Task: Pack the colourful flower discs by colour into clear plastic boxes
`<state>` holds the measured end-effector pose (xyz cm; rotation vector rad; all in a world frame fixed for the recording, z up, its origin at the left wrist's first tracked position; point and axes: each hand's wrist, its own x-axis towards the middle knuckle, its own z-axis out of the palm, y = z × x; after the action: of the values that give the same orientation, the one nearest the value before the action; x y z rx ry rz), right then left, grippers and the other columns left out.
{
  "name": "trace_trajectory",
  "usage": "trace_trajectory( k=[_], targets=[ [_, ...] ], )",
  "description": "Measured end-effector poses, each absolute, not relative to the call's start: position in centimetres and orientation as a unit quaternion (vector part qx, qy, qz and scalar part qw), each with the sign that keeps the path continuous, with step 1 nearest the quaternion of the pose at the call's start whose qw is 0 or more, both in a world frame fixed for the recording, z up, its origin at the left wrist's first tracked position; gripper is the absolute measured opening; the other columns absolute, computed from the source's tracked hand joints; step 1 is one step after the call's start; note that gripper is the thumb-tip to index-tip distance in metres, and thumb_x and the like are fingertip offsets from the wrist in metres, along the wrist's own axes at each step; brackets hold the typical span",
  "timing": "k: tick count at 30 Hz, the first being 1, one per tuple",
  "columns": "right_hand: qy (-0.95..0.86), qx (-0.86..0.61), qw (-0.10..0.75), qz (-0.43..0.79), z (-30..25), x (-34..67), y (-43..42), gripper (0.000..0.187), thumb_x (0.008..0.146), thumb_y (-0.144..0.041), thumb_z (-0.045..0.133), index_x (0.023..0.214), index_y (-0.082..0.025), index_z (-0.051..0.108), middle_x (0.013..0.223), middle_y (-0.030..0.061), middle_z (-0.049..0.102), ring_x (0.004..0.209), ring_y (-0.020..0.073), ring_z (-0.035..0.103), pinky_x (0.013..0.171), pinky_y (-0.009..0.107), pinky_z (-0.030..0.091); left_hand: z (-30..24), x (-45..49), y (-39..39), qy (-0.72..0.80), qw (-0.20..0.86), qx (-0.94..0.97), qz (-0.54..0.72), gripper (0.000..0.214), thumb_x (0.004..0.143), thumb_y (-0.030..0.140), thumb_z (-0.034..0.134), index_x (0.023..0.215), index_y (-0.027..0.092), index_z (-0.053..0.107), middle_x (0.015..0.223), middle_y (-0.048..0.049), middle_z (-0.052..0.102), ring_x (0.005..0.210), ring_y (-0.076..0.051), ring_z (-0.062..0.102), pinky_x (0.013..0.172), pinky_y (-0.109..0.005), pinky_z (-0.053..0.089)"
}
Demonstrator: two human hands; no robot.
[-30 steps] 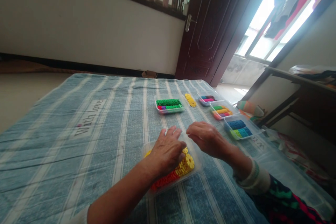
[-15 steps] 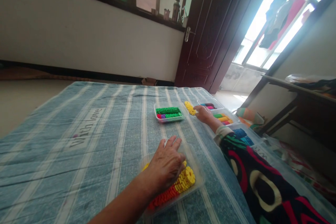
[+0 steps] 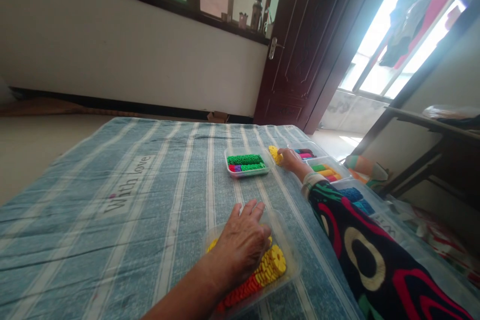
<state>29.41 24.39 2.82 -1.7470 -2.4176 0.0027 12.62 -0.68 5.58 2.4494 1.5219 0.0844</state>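
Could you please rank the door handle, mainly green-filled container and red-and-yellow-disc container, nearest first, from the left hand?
1. Red-and-yellow-disc container, beneath the left hand.
2. Mainly green-filled container, ahead of the hand.
3. Door handle, in the background.

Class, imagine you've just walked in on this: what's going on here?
A person is working with bare hands over a striped cloth. The left hand is over the nearest clear box, which holds yellow and red-orange discs; its grip is hidden. The right hand is at some loose yellow discs, beside the box of green pieces. Further right are three more boxes of coloured pieces.
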Motion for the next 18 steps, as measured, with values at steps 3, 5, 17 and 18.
trace_trajectory(
  k=[3,5,17,18],
  targets=[
    [-0.792,-0.606,0.079,0.0,2.9,29.3,24.6,0.039,0.076,-0.019,0.063,0.115,-0.021,0.063,0.113,0.0122,0.068,0.102,0.0266,0.064,0.076,0.03,0.047,5.2,12.6,-0.7,0.523,0.125,0.842,0.039,0.028,0.094,0.024,0.044,0.09,0.015,0.07,0.146,-0.0221,0.043,0.139,-0.039,0.033,0.11,-0.06,0.027],
    [-0.786,-0.613,0.078,0.0,3.0,29.3,24.6,0.038,0.074,-0.017,0.063,0.112,-0.021,0.064,0.109,0.0111,0.069,0.099,0.0259,0.064,0.073,0.029,0.046,5.0,12.5,-0.7,0.523,0.123,0.843,0.045,0.027,0.094,0.023,0.044,0.089,0.015,0.07,0.146,-0.0217,0.043,0.139,-0.039,0.033,0.11,-0.059,0.027],
    [-0.848,-0.517,0.109,0.04,7.5,31.2,19.1,0.018,0.074,-0.02,0.068,0.092,-0.018,0.065,0.091,0.0009,0.069,0.074,0.0123,0.061,0.068,0.022,0.041,5.7,12.6,-0.5,0.519,0.121,0.845,0.035,0.025,0.092,0.026,0.048,0.085,0.017,0.07,0.14,-0.0165,0.05,0.131,-0.033,0.044,0.107,-0.056,0.033],
    [-0.867,-0.483,0.11,0.056,8.2,31.6,17.7,0.015,0.074,-0.022,0.07,0.088,-0.019,0.065,0.088,-0.001,0.068,0.07,0.0104,0.059,0.067,0.022,0.04,5.8,12.7,-0.5,0.519,0.124,0.845,0.036,0.025,0.092,0.026,0.048,0.084,0.017,0.07,0.14,-0.0159,0.051,0.131,-0.033,0.045,0.107,-0.055,0.032]
  ],
)
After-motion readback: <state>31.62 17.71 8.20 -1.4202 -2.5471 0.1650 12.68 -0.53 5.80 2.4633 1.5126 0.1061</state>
